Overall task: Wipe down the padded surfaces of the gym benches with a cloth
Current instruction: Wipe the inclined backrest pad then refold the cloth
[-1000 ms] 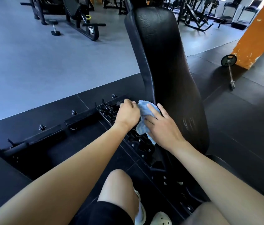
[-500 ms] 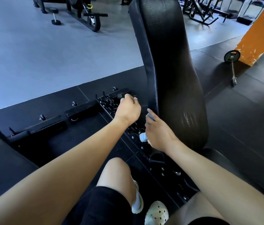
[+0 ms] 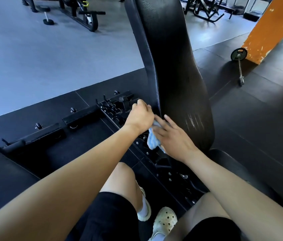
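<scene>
Pressing cloth (image 3: 152, 141) to backrest (image 3: 172, 66), right hand (image 3: 173, 138) (left hand (image 3: 140, 117) beside)

Grey floor (image 3: 41, 54), orange pillar (image 3: 266, 30), distant weight machines (image 3: 78, 13).

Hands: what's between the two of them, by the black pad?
A bunched blue cloth, under the right hand and beside the left hand, in the head view.
</scene>
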Available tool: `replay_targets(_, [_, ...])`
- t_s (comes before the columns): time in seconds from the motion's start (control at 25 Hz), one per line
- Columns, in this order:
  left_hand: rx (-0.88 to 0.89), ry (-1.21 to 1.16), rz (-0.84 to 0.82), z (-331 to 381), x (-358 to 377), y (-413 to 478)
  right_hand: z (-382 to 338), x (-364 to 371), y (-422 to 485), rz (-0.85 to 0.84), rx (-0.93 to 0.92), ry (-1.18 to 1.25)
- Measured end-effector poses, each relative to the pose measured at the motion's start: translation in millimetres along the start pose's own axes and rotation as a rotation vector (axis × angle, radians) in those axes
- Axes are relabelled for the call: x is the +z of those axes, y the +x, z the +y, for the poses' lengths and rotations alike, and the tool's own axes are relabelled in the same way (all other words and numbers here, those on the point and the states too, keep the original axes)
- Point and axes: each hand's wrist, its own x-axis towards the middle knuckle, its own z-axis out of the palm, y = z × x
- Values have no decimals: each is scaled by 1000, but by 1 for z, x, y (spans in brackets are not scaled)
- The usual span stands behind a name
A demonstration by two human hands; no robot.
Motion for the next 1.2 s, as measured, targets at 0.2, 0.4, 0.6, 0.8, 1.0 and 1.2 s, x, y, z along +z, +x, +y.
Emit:
replay_targets(0.2, [-15, -9, -3, 4, 8, -2, 23, -4, 1, 141, 110, 105])
replay_targets(0.4, [-45, -80, 23, 23, 8, 3, 12, 12, -5, 239, 470, 504])
replay_targets(0.6, [-74, -44, -2, 8, 13, 1, -19, 30, -17, 123, 712, 634])
replay_targets(0.8, [-111, -69, 4, 16, 16, 2, -3, 0, 50, 112, 944, 767])
replay_targets(1.0, [-160, -68, -21, 4, 11, -2, -40, 33, 2, 53, 957, 669])
replay_targets(1.2, [-225, -64, -88, -16, 27, -14, -55, 43, -19, -60, 1020, 594])
